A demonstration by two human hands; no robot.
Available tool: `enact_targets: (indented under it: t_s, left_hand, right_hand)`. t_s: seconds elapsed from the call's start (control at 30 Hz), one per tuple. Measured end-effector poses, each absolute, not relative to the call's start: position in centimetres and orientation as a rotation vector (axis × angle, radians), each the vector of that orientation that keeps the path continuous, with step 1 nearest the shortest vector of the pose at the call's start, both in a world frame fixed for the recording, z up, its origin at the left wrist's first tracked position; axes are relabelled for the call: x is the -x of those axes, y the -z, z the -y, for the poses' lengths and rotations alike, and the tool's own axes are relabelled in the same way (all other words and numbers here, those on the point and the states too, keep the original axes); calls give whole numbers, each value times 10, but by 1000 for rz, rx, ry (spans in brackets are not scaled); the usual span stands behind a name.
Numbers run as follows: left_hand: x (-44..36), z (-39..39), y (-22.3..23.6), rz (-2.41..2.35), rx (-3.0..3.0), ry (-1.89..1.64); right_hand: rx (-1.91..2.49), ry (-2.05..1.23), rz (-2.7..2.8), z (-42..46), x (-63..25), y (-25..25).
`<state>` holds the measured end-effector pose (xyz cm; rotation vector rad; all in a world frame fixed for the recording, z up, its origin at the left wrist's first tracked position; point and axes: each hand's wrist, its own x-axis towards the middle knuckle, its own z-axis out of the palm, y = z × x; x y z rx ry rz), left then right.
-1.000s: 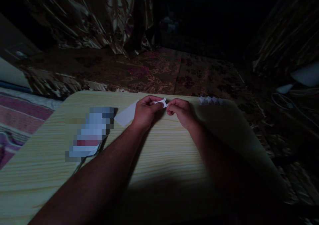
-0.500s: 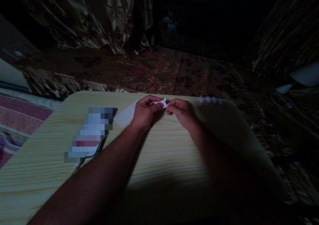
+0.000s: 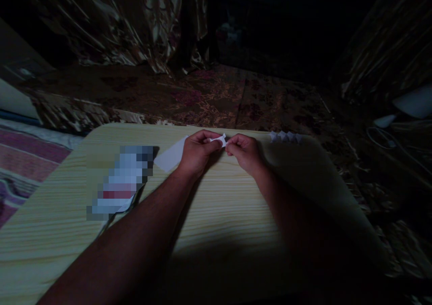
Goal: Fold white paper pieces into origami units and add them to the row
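A small piece of folded white paper point(image 3: 220, 140) is pinched between the thumb and fingers of my left hand point(image 3: 197, 153). One pointed corner of it sticks up past the thumb. Closed at the paper's right end, my right hand point(image 3: 246, 152) has its thumb and forefinger pressed together on the tip. Behind and left of my left hand, a flat white paper strip point(image 3: 169, 155) lies on the table, partly covered by the hand. Several small white folded paper stars point(image 3: 285, 137) sit in a row near the far right edge.
A blurred-out flat device, perhaps a phone point(image 3: 123, 179), lies on the left of the wooden table point(image 3: 222, 215), with a cable at its near end. Patterned cloth point(image 3: 202, 93) is beyond the far edge. A white lamp-like object point(image 3: 413, 102) is at the right.
Almost nothing differs. Both hands keep their hold on the folded paper in the same place, with only tiny finger movements of the right hand.
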<state>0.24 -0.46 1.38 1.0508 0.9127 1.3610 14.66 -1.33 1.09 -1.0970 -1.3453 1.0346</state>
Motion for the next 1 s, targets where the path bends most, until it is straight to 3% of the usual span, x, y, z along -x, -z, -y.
enact_targets:
  t_s: [1.0]
  left_hand:
    - [-3,7,-14,-948,-1188,-1313]
  right_hand:
    - [1115,-1027,1332,14,-146,-12]
